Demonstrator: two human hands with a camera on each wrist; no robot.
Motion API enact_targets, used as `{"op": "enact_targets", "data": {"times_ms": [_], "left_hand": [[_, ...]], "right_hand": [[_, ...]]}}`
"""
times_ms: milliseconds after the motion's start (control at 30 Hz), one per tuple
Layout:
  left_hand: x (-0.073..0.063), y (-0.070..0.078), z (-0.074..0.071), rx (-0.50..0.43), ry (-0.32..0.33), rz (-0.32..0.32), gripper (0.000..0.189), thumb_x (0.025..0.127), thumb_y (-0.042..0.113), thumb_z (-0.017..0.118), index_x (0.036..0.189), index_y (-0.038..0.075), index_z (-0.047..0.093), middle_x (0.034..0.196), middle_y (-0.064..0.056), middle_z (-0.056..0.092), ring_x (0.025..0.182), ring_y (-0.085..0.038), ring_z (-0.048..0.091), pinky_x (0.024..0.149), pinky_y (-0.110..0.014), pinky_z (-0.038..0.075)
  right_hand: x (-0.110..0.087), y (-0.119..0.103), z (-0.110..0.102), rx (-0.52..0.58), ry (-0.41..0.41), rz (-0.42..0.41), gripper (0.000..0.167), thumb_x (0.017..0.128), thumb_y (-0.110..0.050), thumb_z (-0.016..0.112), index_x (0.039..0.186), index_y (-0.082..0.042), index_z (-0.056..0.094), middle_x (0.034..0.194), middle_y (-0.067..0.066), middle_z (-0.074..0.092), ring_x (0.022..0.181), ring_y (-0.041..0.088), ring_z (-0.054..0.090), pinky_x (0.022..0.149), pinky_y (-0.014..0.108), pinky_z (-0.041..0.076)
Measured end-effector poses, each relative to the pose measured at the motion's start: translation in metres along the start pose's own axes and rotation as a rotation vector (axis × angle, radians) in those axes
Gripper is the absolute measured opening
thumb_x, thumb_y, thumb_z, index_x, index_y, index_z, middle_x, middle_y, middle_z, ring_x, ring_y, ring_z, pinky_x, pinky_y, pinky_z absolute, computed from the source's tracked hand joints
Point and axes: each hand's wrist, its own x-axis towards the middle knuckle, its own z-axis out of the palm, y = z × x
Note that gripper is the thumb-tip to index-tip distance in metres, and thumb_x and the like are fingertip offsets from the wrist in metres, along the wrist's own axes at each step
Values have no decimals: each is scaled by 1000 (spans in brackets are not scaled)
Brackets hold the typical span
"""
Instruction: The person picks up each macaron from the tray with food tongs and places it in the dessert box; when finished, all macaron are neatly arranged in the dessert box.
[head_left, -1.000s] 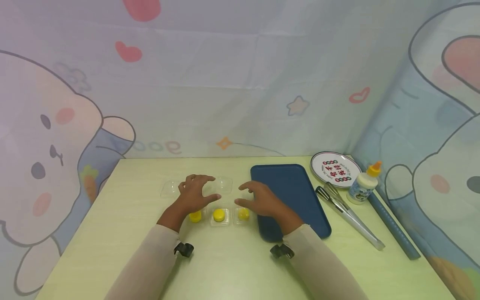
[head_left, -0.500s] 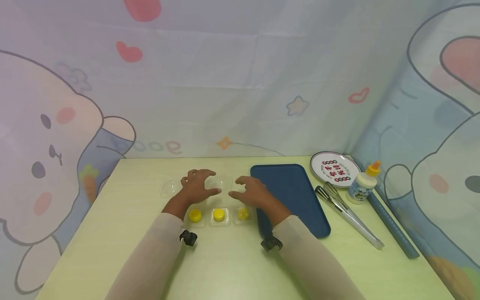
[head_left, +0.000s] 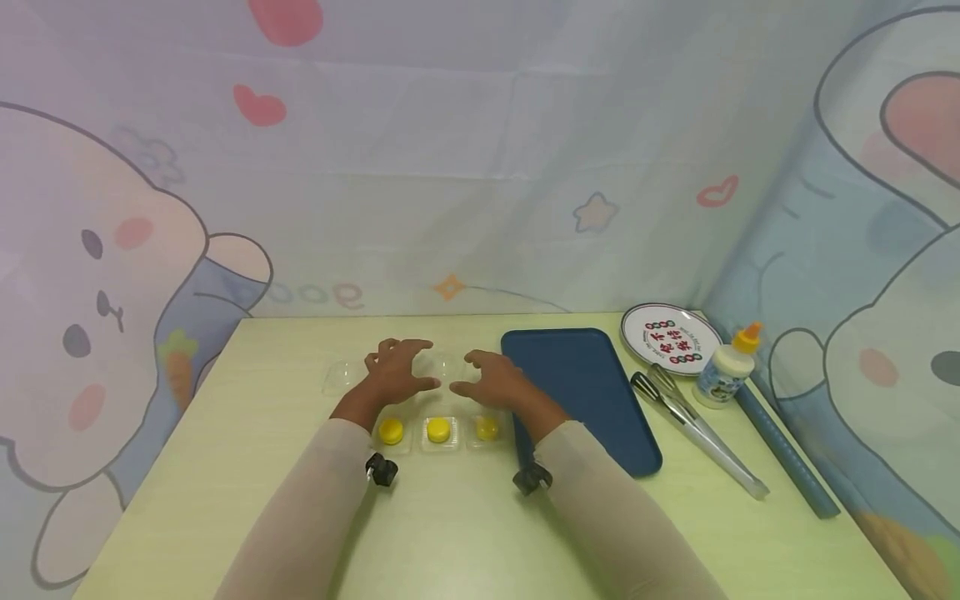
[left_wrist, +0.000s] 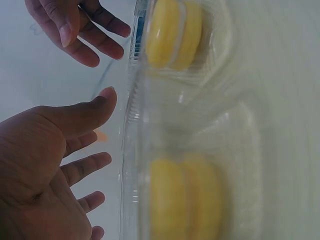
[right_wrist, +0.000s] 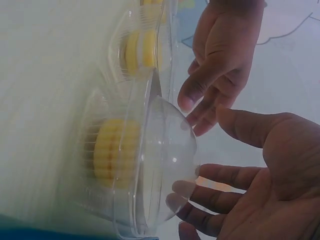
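Observation:
Three yellow macarons lie in a row in clear plastic boxes: left macaron, middle macaron and right macaron. A clear domed lid covers the right one. Behind the others, flipped-back lids are visible, the left lid and the middle lid. Over the row's far side hovers my left hand, fingers spread and slightly bent, holding nothing. Facing it across a small gap is my right hand, also holding nothing. Some right fingertips show through the dome in the right wrist view; contact is unclear.
A dark blue tray lies just right of the boxes, partly under my right forearm. Farther right are metal tongs, a printed plate, a white bottle with an orange nozzle, and a dark blue strip.
Both hands have drawn closer together and slightly farther from me, the right one shifting left off the tray's edge. The macaron boxes stay where they were.

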Motion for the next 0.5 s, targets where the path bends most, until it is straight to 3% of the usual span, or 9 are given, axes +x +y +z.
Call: {"op": "enact_targets", "data": {"times_ms": [500], "left_hand": [[6, 1, 7, 13, -3, -22, 75, 98, 32, 83, 162, 12, 50, 171, -17, 46, 163, -52, 19, 126, -78, 14]], "right_hand": [[13, 2, 7, -67, -58, 8, 77, 104, -48, 69, 165, -6, 45, 166, 18, 53, 158, 43, 46, 127, 80, 24]]}}
